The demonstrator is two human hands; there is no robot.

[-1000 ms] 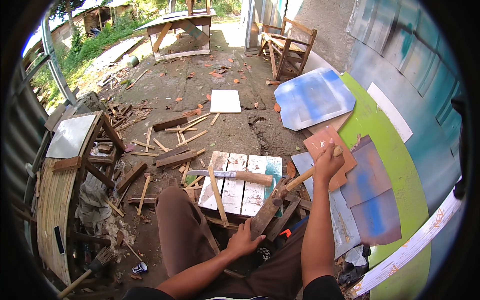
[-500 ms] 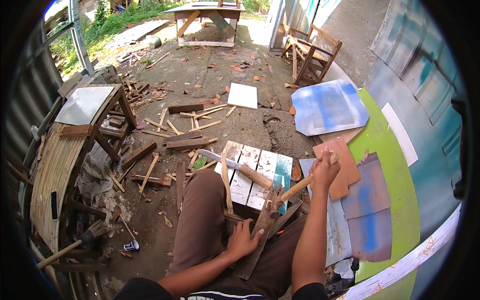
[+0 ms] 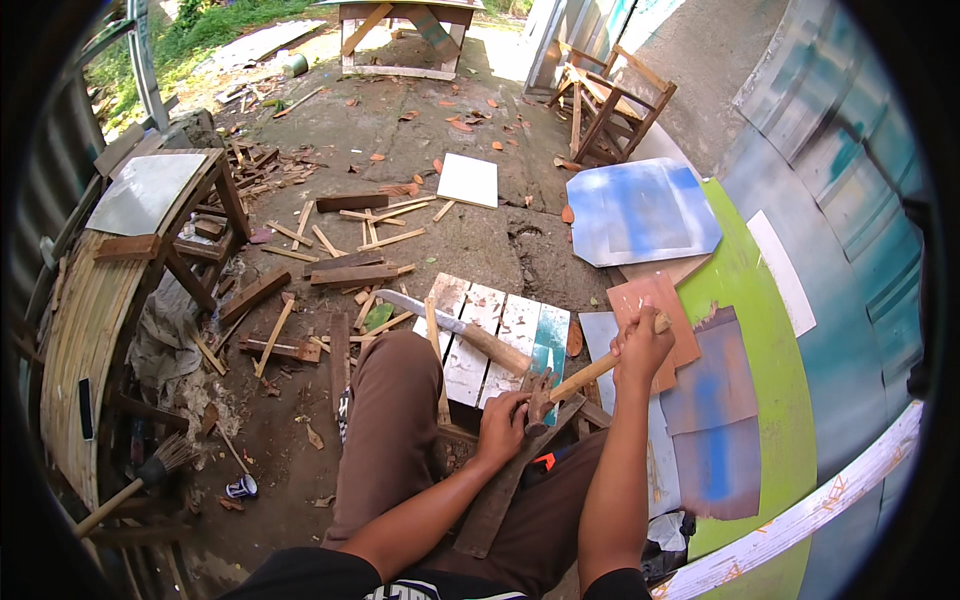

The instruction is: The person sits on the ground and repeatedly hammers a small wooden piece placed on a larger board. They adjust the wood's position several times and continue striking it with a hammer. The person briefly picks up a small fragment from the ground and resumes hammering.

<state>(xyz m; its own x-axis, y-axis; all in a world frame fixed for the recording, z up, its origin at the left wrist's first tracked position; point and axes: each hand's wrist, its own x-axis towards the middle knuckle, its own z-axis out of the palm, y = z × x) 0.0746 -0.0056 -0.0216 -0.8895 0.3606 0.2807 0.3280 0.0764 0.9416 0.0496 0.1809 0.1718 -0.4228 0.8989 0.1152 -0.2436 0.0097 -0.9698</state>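
My right hand [image 3: 645, 345] is closed round the pale wooden handle of a hammer [image 3: 585, 376], close to its end. The hammer's dark metal head rests against the upper end of a worn brown wooden board [image 3: 500, 500], which slants up between my legs. My left hand [image 3: 502, 430] grips that board's upper part beside the hammer head, its fingers bent; whether a small nail is there I cannot make out. Just beyond, a machete [image 3: 485, 342] with a curved blade and thick wooden handle lies across a low white slatted stool [image 3: 465, 367] with one teal slat.
Wood offcuts [image 3: 350, 270] litter the ground ahead, with a white square panel [image 3: 467, 180] beyond. Painted sheets [image 3: 715, 450] lie along the right wall. A bamboo-topped bench [image 3: 75, 350] stands left, near a brush [image 3: 160, 465] and a small can [image 3: 241, 487]. A wooden chair [image 3: 610, 105] stands farther off.
My left hand has slid up the board to the hammer head, and its fingers have bent in. My right hand still holds the hammer in nearly the same place. The whole view has shifted slightly.
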